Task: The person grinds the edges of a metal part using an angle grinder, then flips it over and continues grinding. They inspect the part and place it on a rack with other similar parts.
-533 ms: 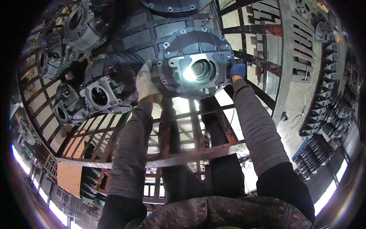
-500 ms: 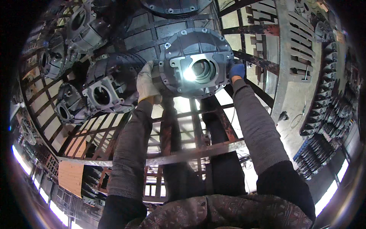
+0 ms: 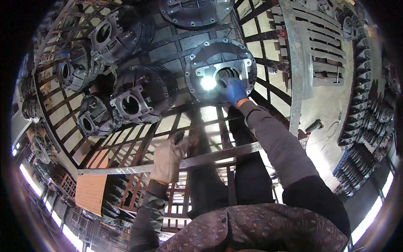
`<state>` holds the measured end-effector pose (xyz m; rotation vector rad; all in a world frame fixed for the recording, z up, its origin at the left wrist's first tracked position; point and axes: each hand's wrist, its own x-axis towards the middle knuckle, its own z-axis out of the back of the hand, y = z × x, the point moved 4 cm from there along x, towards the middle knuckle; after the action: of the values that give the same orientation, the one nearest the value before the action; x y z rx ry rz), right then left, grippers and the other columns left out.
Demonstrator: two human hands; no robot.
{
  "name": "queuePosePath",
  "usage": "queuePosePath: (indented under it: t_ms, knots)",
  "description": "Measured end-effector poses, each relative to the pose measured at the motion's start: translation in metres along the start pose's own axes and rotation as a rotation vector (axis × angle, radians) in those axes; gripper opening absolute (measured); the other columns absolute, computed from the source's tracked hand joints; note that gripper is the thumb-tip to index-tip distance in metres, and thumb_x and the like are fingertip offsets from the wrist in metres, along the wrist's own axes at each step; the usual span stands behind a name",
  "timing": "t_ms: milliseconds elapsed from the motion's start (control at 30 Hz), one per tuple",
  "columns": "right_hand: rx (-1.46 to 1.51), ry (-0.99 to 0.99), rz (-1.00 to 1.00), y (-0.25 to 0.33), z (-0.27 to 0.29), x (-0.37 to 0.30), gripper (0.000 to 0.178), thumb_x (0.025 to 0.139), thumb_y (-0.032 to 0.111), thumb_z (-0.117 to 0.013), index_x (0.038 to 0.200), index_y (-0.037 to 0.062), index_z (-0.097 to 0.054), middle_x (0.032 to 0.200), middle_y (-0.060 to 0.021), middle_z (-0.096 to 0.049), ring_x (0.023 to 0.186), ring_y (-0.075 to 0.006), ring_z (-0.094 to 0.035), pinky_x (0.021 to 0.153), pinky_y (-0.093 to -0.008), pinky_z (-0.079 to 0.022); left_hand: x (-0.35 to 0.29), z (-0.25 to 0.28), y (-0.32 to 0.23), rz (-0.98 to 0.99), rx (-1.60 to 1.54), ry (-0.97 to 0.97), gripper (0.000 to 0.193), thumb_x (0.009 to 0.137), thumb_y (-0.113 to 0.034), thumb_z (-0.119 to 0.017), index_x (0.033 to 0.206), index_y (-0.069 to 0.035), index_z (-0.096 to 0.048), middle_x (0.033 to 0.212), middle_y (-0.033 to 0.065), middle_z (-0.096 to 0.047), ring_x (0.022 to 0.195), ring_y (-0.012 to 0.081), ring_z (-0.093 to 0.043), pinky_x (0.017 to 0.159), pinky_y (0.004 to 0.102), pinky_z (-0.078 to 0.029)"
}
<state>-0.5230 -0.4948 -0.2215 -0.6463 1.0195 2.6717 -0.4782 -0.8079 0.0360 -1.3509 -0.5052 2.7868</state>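
Note:
A round dark cast-metal housing [image 3: 199, 71] with bolt holes around its flange and a pale machined face lies on the barred rack, bore facing up. My right hand [image 3: 233, 90], in a blue glove, is at the near side of its bore; the fingers curl over the bore's edge and their tips are partly hidden. A bright light glares on the face beside them. My left hand [image 3: 168, 157], in a pale work glove with dark fingertips, is off the housing, over the rack's near bar [image 3: 201, 157]. Its fingers are loosely apart, slightly blurred, and hold nothing visible.
Similar housings stand at left, the closest a dark one [image 3: 147, 92]; another housing [image 3: 195, 12] lies at the far edge. Right of the rack is a slatted metal grate [image 3: 323, 52], then a long row of dark parts [image 3: 361, 84]. A brown board [image 3: 90, 193] is at lower left.
My left hand has let go of the housing's left edge and drawn back toward me. My right hand has moved from the right rim to the bore. The view has shifted slightly.

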Motion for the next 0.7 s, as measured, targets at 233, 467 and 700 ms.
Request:
queuePosePath:
  t_ms: [233, 467, 700]
  knots:
    - [-0.157, 0.290, -0.016, 0.015, -0.040, 0.013, 0.052, 0.084, 0.052, -0.077, 0.106, 0.0055, -0.077, 0.105, -0.0263, -0.075, 0.101, -0.0460, -0.073, 0.088, -0.0539, -0.058, -0.022, -0.041, 0.021, -0.242, 0.130, -0.227, 0.033, 0.101, -0.026, -0.063, 0.129, -0.014, -0.074, 0.074, 0.0153, -0.066, 0.067, 0.0371, -0.065, 0.061, 0.0498, -0.049]
    - [-0.159, 0.130, -0.147, 0.013, -0.058, 0.015, 0.024, 0.089, 0.026, -0.068, 0.096, 0.0046, -0.078, 0.101, -0.0256, -0.075, 0.096, -0.0458, -0.073, 0.085, -0.0543, -0.058, -0.031, -0.042, 0.017, -0.253, 0.252, -0.292, 0.029, 0.097, -0.018, -0.064, 0.123, -0.013, -0.077, 0.073, 0.0101, -0.062, 0.071, 0.0317, -0.064, 0.064, 0.0477, -0.047]
    - [-0.064, -0.030, -0.143, 0.001, -0.073, 0.014, 0.022, 0.088, 0.025, -0.068, 0.093, 0.0056, -0.078, 0.094, -0.0241, -0.075, 0.091, -0.0450, -0.073, 0.083, -0.0542, -0.058, -0.030, -0.052, 0.027, -0.298, 0.156, -0.396, 0.014, 0.093, -0.024, -0.071, 0.099, -0.012, -0.076, 0.064, 0.0103, -0.058, 0.060, 0.0337, -0.062, 0.057, 0.0487, -0.047]
